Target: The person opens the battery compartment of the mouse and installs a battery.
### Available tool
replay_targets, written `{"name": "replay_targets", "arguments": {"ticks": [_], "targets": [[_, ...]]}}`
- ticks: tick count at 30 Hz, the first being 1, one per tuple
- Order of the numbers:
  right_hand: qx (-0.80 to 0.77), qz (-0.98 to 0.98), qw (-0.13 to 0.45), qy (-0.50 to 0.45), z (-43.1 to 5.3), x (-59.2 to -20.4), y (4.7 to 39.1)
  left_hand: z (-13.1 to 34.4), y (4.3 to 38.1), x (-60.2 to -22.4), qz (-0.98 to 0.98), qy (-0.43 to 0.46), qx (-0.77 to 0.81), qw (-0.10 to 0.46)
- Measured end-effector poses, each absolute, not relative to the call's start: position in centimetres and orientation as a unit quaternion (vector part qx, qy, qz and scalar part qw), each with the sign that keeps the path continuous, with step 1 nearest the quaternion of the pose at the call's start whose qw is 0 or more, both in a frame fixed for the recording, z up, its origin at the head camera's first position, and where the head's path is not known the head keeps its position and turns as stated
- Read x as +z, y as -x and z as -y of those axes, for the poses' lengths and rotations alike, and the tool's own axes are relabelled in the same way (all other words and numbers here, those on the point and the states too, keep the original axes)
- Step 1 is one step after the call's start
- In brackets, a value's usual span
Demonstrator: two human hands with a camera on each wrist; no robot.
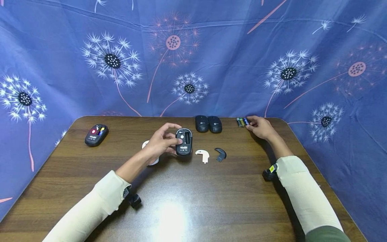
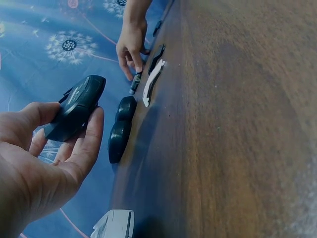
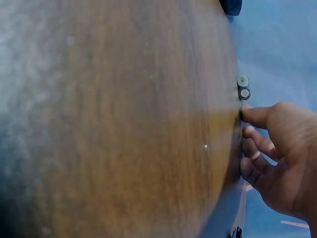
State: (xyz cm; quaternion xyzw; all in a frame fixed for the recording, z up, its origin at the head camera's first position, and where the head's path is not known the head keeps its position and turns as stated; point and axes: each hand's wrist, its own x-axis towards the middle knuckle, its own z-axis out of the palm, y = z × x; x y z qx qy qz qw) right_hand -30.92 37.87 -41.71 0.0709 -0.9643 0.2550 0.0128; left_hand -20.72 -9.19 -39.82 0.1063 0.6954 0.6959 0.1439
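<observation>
My left hand (image 1: 158, 143) grips a black computer mouse (image 1: 184, 149) above the table, its underside turned toward me. The battery slot of this mouse is uncovered and looks dark inside. At the back right, my right hand (image 1: 261, 127) has thumb and fingertips at a blue battery (image 1: 246, 121), pinching it at the end of a short row. Two other batteries (image 3: 243, 87) lie beside it, seen end-on in the right wrist view. On the table near the held mouse are a white curved cover (image 1: 204, 155) and a black curved cover (image 1: 221, 154).
Two black mice (image 1: 208, 124) stand side by side at the table's back edge. Far left, another mouse (image 1: 96, 135) lies underside up with batteries showing. A white object (image 1: 155, 162) is partly hidden behind my left hand. A blue patterned cloth (image 1: 229, 60) hangs behind the table.
</observation>
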Motion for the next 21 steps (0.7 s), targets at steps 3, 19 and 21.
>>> {"name": "replay_targets", "arguments": {"ticks": [3,19,21], "targets": [[0.251,0.964,0.023,-0.081,-38.2,-41.9,31.3,9.1,20.7,-39.8,-0.696,-0.104,0.696,0.145],[0.168,0.979,-0.037,-0.114,-43.0,-47.5,38.4,8.8,20.6,-40.2,-0.695,-0.096,0.697,0.149],[0.164,0.978,-0.040,-0.121,-43.3,-47.9,38.7,8.7,20.6,-40.3,-0.693,-0.095,0.699,0.149]]}}
